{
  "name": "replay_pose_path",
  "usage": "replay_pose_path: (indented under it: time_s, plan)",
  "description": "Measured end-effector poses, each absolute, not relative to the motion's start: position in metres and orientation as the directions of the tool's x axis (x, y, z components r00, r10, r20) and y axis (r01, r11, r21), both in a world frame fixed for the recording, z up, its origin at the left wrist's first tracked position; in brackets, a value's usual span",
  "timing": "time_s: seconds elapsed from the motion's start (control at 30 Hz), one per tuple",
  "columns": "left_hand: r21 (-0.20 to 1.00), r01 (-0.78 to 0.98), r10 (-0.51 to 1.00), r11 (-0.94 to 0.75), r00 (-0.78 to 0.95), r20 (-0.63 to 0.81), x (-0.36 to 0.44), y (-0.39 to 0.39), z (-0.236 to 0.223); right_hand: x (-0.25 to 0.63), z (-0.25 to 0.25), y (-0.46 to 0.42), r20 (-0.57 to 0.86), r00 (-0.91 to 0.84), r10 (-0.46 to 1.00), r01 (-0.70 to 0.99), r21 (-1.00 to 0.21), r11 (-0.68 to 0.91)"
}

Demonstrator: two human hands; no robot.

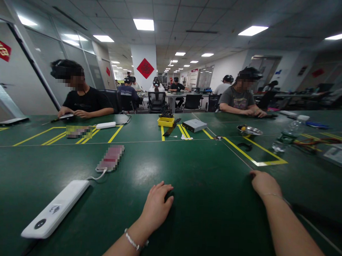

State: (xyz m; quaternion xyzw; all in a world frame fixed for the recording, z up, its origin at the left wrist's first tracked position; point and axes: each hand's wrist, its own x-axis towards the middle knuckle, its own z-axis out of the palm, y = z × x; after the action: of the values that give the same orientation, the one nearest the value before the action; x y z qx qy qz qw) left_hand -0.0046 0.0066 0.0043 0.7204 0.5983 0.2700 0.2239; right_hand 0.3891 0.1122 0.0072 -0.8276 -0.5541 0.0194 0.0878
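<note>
My left hand [157, 204] rests palm down on the green table [207, 212], its fingers loosely stretched and nothing in them. A bracelet circles that wrist. Farther right, my right hand [266, 185] lies on the table with its fingers curled in. What they hold, if anything, is hidden. Left of my left hand are a long white power bank [56, 210] and a phone [110, 158], joined by a white cable [99, 177]. Beyond my right hand, a black curved piece [244, 147] lies near yellow tape [271, 162].
A plastic bottle [291, 133], a metal bowl [249, 130] and a grey metal box [338, 154] stand at the right. Across the table are a flat silver box [194, 125] and a yellow tray [165, 122]. Two people [84, 101] sit at the far side.
</note>
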Motion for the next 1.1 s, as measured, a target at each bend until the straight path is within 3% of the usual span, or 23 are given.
replay_pose_path:
  time_s: [0.47,0.57,0.67,0.77,0.9,0.97,1.1]
  plan:
    - [0.684,0.701,0.979,-0.203,0.144,0.144,-0.005,0.006,0.005,0.383,0.009,0.111,0.095,0.407,0.908,0.895,-0.237,-0.376]
    - [0.691,0.692,0.978,-0.207,0.144,0.149,-0.005,0.007,0.003,0.377,0.012,0.112,0.155,0.376,0.914,0.912,-0.238,-0.334]
    - [0.702,0.684,0.980,-0.200,0.125,0.157,-0.006,0.007,0.002,0.350,0.019,0.111,0.309,0.222,0.925,0.961,-0.232,-0.153]
    - [0.742,0.644,0.982,-0.185,0.095,0.163,-0.005,0.007,0.002,0.296,0.028,0.101,0.429,-0.056,0.901,0.964,-0.210,0.160]
    - [0.859,0.496,0.992,-0.125,0.080,0.098,-0.002,0.005,0.004,0.209,0.032,0.065,0.463,-0.459,0.758,0.796,-0.164,0.582]
    - [0.897,0.429,0.993,-0.107,0.095,0.072,0.000,0.004,0.004,0.176,0.029,0.044,0.456,-0.575,0.679,0.704,-0.147,0.695]
    - [0.932,0.346,0.993,-0.107,0.087,0.081,0.003,0.005,0.001,0.150,0.022,0.023,0.460,-0.649,0.606,0.620,-0.141,0.772]
